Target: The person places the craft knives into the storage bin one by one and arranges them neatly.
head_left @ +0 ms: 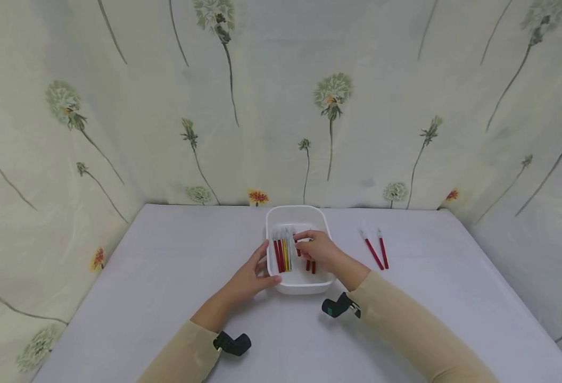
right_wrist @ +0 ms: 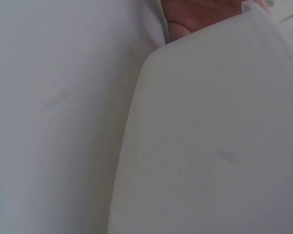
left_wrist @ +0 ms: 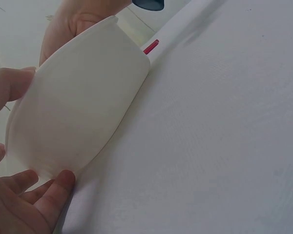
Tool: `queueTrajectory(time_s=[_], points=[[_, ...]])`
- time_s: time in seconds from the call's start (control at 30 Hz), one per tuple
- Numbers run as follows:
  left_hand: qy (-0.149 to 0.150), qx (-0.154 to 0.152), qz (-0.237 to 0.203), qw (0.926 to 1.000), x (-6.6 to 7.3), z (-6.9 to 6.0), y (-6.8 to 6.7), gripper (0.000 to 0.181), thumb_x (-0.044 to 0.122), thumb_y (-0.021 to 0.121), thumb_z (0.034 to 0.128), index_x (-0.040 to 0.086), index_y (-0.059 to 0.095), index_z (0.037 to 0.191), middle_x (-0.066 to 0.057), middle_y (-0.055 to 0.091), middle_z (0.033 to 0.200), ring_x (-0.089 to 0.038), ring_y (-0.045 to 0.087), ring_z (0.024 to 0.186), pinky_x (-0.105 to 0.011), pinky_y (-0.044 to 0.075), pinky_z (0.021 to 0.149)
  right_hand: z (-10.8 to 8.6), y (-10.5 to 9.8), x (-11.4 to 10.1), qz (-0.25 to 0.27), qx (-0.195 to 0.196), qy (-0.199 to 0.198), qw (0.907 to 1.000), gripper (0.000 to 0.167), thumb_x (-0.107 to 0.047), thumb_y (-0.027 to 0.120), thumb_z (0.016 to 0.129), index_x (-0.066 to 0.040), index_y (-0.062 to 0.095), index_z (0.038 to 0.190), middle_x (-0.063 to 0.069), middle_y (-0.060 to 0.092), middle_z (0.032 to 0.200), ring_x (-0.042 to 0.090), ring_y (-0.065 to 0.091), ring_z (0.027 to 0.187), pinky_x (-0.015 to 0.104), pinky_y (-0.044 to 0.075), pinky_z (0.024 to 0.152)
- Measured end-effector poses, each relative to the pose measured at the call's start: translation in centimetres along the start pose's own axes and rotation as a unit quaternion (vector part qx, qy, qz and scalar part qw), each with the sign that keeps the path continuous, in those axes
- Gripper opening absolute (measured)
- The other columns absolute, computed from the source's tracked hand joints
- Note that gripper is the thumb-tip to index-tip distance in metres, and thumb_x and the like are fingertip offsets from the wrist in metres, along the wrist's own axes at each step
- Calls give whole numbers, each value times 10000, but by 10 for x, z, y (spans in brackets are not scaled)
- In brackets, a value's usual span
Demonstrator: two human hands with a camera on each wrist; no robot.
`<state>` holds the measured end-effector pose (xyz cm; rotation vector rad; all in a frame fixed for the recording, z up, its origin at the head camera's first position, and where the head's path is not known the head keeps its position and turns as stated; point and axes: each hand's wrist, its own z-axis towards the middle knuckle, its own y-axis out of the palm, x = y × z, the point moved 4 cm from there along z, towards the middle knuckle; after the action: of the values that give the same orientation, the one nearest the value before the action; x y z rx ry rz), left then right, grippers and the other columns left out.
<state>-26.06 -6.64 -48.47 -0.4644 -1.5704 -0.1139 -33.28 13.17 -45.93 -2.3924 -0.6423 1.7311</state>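
A white plastic basin (head_left: pixel 305 288) stands near the middle of the table, with several capped pens inside. Red, yellow and white pens (head_left: pixel 282 255) lie side by side along its left part, and two red pens (head_left: pixel 311 267) lie further right, partly covered. My left hand (head_left: pixel 247 276) holds the basin's left front corner, thumb at the rim and fingers against the outer wall (left_wrist: pixel 78 97). Inside the basin, my right hand (head_left: pixel 320 249) pinches a slim red pen (head_left: pixel 298 251) beside the row. Its fingertips are partly hidden; in the right wrist view the basin wall (right_wrist: pixel 210 126) covers most of the hand.
Two more red pens (head_left: pixel 375 252) with clear caps lie on the white tabletop (head_left: pixel 166 276) to the right of the basin. A flower-patterned curtain (head_left: pixel 281 106) hangs behind the table and on both sides. Dark wrist cameras (head_left: pixel 233 343) stick out from both sleeves.
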Motion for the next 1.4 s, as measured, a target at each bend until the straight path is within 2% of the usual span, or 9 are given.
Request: queueTrajectory(time_s=[0.3,0.53,0.73,1.4], points=[[47,42,43,10000,-5,0,2,987,228,787,882,223,132,1621,-105,211,1652,-355,348,1450,-486,453,1057,5,4,7,-420,136,-132,9989,322,-147,637,975,-71,647,1287,50,569,734,173,516,619,289,468,555],[61,59,71,9999,-9,0,3,999,242,793,875,231,130,1621,-97,214,1652,-353,353,1448,-491,457,1055,9,6,9,-413,311,-242,9984,307,-119,647,959,-50,661,1258,29,565,693,145,499,549,275,445,496],[107,45,121,9999,-7,1,2,977,224,776,889,204,128,1621,-126,227,1644,-372,358,1441,-504,449,1061,6,8,8,-549,250,-49,9982,300,-154,650,964,-91,657,1257,45,532,675,200,499,515,314,460,429],[18,105,181,9998,-3,-2,3,976,239,774,890,232,128,1621,-97,227,1648,-358,355,1446,-499,452,1058,4,10,9,-858,279,-91,9959,291,-188,672,961,-122,648,1243,78,579,763,194,531,556,300,492,476]])
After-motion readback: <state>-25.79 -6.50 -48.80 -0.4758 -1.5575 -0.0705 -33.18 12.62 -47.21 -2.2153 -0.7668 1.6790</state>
